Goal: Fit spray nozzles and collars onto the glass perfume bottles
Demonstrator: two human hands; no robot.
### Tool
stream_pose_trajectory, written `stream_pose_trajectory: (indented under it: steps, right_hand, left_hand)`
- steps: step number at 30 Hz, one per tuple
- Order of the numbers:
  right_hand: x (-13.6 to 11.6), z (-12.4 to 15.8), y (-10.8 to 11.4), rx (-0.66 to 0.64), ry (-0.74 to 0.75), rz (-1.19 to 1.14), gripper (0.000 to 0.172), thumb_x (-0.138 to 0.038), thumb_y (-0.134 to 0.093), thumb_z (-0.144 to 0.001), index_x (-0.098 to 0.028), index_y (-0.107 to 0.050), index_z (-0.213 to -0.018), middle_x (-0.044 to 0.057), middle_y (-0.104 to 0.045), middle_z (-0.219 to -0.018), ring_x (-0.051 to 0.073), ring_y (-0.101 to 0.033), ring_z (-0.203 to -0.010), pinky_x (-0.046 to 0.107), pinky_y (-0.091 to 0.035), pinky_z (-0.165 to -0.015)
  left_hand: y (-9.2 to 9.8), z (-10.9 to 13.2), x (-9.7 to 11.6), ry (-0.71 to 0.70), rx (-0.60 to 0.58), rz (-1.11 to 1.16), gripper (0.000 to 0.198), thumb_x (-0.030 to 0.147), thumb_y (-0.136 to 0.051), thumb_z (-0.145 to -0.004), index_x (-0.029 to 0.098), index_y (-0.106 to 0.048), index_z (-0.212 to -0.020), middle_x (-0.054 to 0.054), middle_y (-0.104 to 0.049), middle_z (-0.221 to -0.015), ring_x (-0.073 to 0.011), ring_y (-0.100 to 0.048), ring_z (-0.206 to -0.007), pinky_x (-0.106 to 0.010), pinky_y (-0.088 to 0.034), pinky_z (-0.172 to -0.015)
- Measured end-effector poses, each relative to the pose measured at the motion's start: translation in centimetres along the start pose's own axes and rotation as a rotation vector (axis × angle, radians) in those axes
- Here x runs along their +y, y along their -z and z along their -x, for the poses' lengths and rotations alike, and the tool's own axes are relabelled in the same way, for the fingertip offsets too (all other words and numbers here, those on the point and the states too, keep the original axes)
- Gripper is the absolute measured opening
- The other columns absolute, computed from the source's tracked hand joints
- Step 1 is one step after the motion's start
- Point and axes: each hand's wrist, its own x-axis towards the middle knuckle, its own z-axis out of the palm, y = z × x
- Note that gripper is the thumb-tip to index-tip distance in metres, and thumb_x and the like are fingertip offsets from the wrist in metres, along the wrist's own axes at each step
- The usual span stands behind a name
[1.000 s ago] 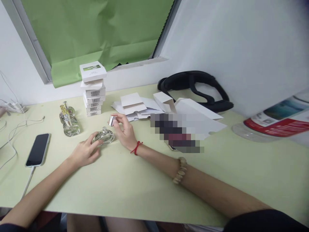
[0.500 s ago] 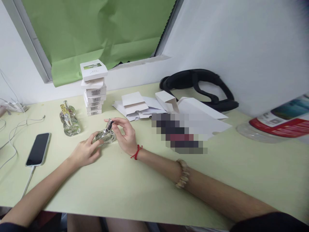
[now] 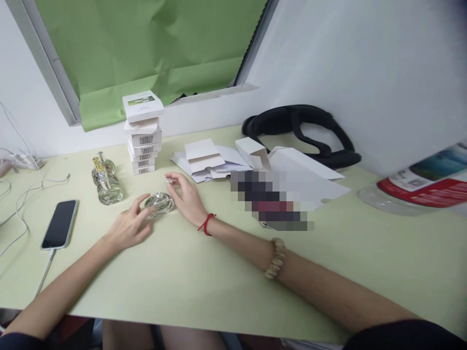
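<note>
A round clear glass perfume bottle (image 3: 159, 203) lies on the pale green table (image 3: 204, 282). My left hand (image 3: 127, 227) grips its left side with the fingertips. My right hand (image 3: 187, 198) is on the bottle's right side, with thumb and fingers pinching a small silver cap (image 3: 169, 181) just above the bottle's neck. That wrist wears a red string, and a bead bracelet sits further up the forearm.
Two more perfume bottles (image 3: 105, 187) stand at the left, with a stack of white boxes (image 3: 143, 141) behind them. A phone (image 3: 59, 223) on a cable lies at the far left. Flat white cartons (image 3: 207, 158), a black headband (image 3: 302, 131) and a red-labelled bottle (image 3: 419, 187) lie to the right.
My right hand brought the silver cap down to the bottle's neck and now holds it just above the neck. The left hand stayed on the bottle.
</note>
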Motion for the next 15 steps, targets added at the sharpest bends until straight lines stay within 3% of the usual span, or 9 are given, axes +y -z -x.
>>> stream_pose_trajectory:
  steps: [4,6,8,12,15]
  right_hand:
    - [0.9,-0.1,0.3,-0.175,-0.085,0.164,0.03,-0.022,-0.05,-0.088,-0.019,-0.053,-0.118,0.006,-0.065,-0.104,0.024,-0.059,-0.1,0.044,-0.041,-0.091]
    - [0.9,-0.1,0.4,-0.234,-0.107,0.222,0.038,-0.017,-0.051,-0.085,-0.019,-0.05,-0.123,0.007,-0.064,-0.107,0.026,-0.057,-0.104,0.045,-0.039,-0.091]
    - [0.9,-0.1,0.4,-0.25,-0.113,0.233,0.041,-0.017,-0.05,-0.085,-0.019,-0.048,-0.125,0.008,-0.063,-0.109,0.027,-0.056,-0.107,0.046,-0.039,-0.092]
    - [1.0,0.0,0.4,-0.221,-0.114,0.206,0.041,-0.02,-0.05,-0.085,-0.018,-0.047,-0.125,0.009,-0.062,-0.108,0.027,-0.055,-0.107,0.046,-0.038,-0.093]
    - [1.3,0.1,0.2,-0.202,-0.096,0.188,0.041,-0.021,-0.051,-0.083,-0.018,-0.047,-0.124,0.009,-0.062,-0.108,0.027,-0.055,-0.107,0.046,-0.038,-0.092]
  left_hand:
    - [0.8,0.0,0.0,0.028,0.066,-0.032,0.036,0.028,-0.045,-0.075,0.013,-0.042,-0.108,-0.013,-0.051,-0.112,-0.0154,-0.054,-0.076,-0.028,-0.046,-0.064]
    - [1.3,-0.1,0.0,0.082,0.0,-0.088,0.033,0.029,-0.044,-0.069,0.013,-0.045,-0.098,-0.01,-0.053,-0.094,-0.0181,-0.052,-0.076,-0.03,-0.043,-0.063]
    - [1.7,-0.2,-0.1,0.151,-0.147,-0.18,0.027,0.03,-0.045,-0.068,0.014,-0.049,-0.089,-0.009,-0.055,-0.085,-0.0209,-0.053,-0.077,-0.032,-0.04,-0.061]
    - [1.5,-0.3,-0.5,0.31,-0.392,-0.322,0.024,0.038,-0.045,-0.075,0.015,-0.054,-0.074,-0.007,-0.058,-0.071,-0.0221,-0.055,-0.068,-0.031,-0.026,-0.053]
    - [0.8,-0.1,-1.3,0.33,-0.352,-0.352,0.038,0.039,-0.037,-0.086,0.015,-0.054,-0.061,-0.007,-0.057,-0.058,-0.0184,-0.051,-0.054,-0.029,-0.016,-0.051]
